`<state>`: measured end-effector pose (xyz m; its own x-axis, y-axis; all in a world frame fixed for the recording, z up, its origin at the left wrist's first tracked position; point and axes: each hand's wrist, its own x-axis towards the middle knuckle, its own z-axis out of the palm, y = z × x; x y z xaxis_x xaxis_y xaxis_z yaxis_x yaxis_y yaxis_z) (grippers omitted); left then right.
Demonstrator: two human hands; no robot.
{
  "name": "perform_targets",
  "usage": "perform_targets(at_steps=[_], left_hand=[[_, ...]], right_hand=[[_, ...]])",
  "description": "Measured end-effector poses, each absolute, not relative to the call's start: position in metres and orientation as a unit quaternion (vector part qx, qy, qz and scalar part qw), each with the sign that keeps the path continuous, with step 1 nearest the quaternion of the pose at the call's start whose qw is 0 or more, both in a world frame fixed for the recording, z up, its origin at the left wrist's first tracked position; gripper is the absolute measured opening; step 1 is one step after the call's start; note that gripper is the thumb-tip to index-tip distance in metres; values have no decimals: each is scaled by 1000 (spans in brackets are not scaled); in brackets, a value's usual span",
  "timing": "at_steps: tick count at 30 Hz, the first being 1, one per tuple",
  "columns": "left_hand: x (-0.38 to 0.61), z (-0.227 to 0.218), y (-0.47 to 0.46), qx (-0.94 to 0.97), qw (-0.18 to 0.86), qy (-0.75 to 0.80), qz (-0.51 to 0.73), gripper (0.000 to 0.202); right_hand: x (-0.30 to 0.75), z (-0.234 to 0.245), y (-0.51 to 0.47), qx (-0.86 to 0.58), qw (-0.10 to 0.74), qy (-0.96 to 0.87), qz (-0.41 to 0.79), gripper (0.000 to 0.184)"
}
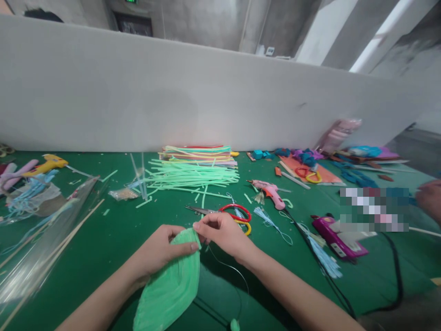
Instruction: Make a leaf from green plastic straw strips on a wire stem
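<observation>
A flat, leaf-shaped green piece (172, 294), apparently made of fuzzy chenille stems laid side by side, hangs tilted over the table's near side. My left hand (163, 253) grips its upper part, thumb across the front. At its top corner my right hand (222, 232) is closed in a pinch on the edge; the fingertips partly hide what lies between them. Below that hand a thin pale line, thread or wire (241, 272), curves down towards a small green bobble (234, 324). Just beyond my right hand lie scissors (237, 212) with red and yellow handles.
Green chenille stems (196, 175) lie in a loose pile ahead. To the right are a pink glue gun (270, 191), light-blue tassels (324, 257) and a purple device (339, 236). Clear plastic wrap (58, 253) and a yellow glue gun (48, 164) lie left. Another person's hand (429, 200) shows far right.
</observation>
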<state>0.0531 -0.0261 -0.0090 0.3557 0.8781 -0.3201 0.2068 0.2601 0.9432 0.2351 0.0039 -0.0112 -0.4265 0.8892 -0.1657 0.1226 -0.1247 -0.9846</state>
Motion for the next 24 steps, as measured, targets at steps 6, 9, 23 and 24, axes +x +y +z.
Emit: perform_targets(at_steps=[6, 9, 23, 24], left_hand=[[52, -12, -26, 526, 634, 493, 280, 27], [52, -13, -26, 512, 640, 501, 278, 28], [52, -12, -31, 474, 688, 495, 239, 23], [53, -12, -31, 473, 688, 495, 242, 21]], right_hand=[[238, -13, 6, -425, 279, -597, 620, 40], [239, -16, 6, -419, 285, -610, 608, 34], [236, -16, 4, -426, 303, -577, 627, 29], [236, -16, 3, -422, 303, -579, 629, 30]])
